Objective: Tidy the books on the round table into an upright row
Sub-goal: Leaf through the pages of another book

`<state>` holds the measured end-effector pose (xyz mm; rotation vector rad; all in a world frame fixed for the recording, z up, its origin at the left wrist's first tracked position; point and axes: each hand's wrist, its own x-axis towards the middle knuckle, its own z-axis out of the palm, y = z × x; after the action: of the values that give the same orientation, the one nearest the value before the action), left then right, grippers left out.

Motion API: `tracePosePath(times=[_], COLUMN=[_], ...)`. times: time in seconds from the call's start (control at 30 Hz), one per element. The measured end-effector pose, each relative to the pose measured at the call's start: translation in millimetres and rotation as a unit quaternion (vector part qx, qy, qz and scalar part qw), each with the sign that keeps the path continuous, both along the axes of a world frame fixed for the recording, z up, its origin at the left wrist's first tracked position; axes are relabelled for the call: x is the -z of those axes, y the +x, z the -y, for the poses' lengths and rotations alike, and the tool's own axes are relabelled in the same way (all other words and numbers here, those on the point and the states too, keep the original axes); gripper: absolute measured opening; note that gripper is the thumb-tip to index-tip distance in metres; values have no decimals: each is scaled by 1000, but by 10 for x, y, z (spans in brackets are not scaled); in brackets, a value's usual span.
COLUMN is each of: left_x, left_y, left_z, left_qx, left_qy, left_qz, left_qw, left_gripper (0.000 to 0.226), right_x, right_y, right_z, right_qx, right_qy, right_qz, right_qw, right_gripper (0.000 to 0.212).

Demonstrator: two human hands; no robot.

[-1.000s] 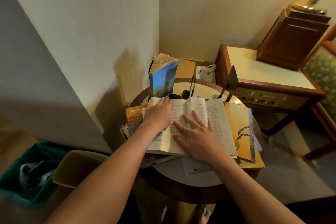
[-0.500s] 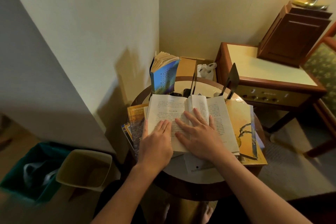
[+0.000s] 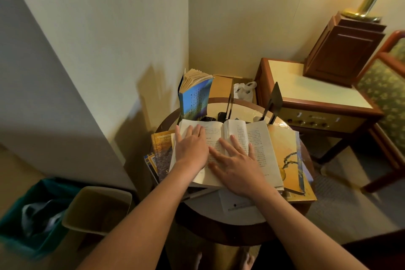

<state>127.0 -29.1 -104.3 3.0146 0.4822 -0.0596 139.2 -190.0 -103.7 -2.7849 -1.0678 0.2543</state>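
Note:
An open book (image 3: 260, 144) with printed pages lies flat on the round table (image 3: 241, 223). My left hand (image 3: 191, 144) rests flat on its left page, fingers straight. My right hand (image 3: 237, 164) lies spread over the middle of the book and its right page. Under the open book a yellow-covered book (image 3: 287, 158) shows on the right, and several dark and yellow books (image 3: 161, 151) stick out on the left. A blue book (image 3: 194, 96) stands upright at the table's back, its pages fanned. Dark metal bookends (image 3: 274, 103) stand behind the open book.
A beige waste bin (image 3: 96, 208) and a teal bin (image 3: 28, 215) stand on the floor to the left. A wooden side cabinet (image 3: 317, 96) with a wooden box (image 3: 344, 50) and a brass lamp pole is at the right. A green upholstered chair (image 3: 388, 94) stands far right.
My left hand has slid forward again from the book's near left corner onto the upper left page. My right hand stays on the middle of the book.

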Motion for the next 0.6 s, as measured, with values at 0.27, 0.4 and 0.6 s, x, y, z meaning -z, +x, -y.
tracePosePath(times=[0.27, 0.4, 0.6], left_x=[9, -20, -35], left_y=[-729, -966, -662], left_z=[191, 306, 200], left_qx=[24, 14, 20], left_qy=[-20, -28, -22], left_qz=[42, 35, 9], left_qw=[999, 999, 1000], left_gripper=[61, 63, 66], right_x=[44, 31, 13], right_y=[11, -2, 8], right_z=[-5, -3, -12], right_qx=[4, 6, 10], right_qy=[4, 6, 6], right_qz=[4, -2, -7], right_qw=[1000, 1000, 1000], right_gripper=[59, 59, 58])
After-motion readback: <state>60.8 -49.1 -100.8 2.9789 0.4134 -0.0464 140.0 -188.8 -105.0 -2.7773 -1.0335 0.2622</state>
